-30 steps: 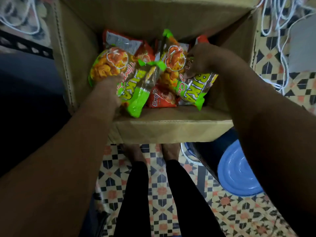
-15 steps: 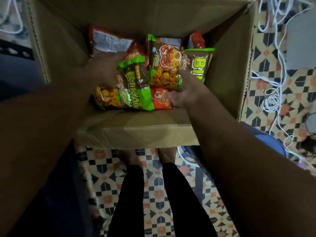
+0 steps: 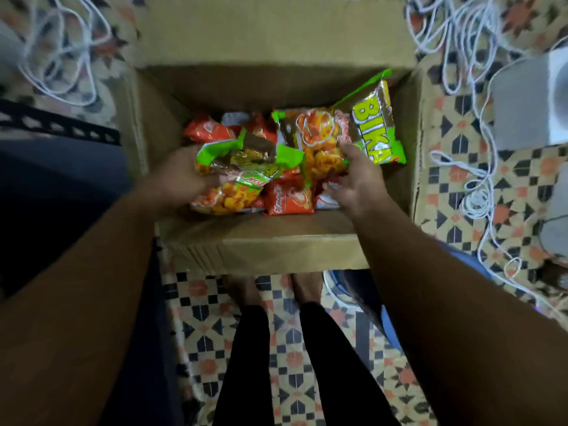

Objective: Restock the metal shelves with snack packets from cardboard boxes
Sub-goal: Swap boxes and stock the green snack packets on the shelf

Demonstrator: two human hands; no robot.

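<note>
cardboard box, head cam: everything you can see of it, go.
The cardboard box is plain brown corrugated board, open at the top, flaps folded outward, standing on the patterned floor. Green and orange snack packets lie loose inside. The left hand and right hand reach in, gripping packets. Bare feet stand beside its near wall.

Green and orange snack packets lie jumbled inside the open cardboard box.

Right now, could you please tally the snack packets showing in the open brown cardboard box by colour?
Green-trimmed foil snack packets: 4
Orange-red foil snack packets: 3 plainly visible; more may lie hidden underneath
Total: 7 visible
</note>
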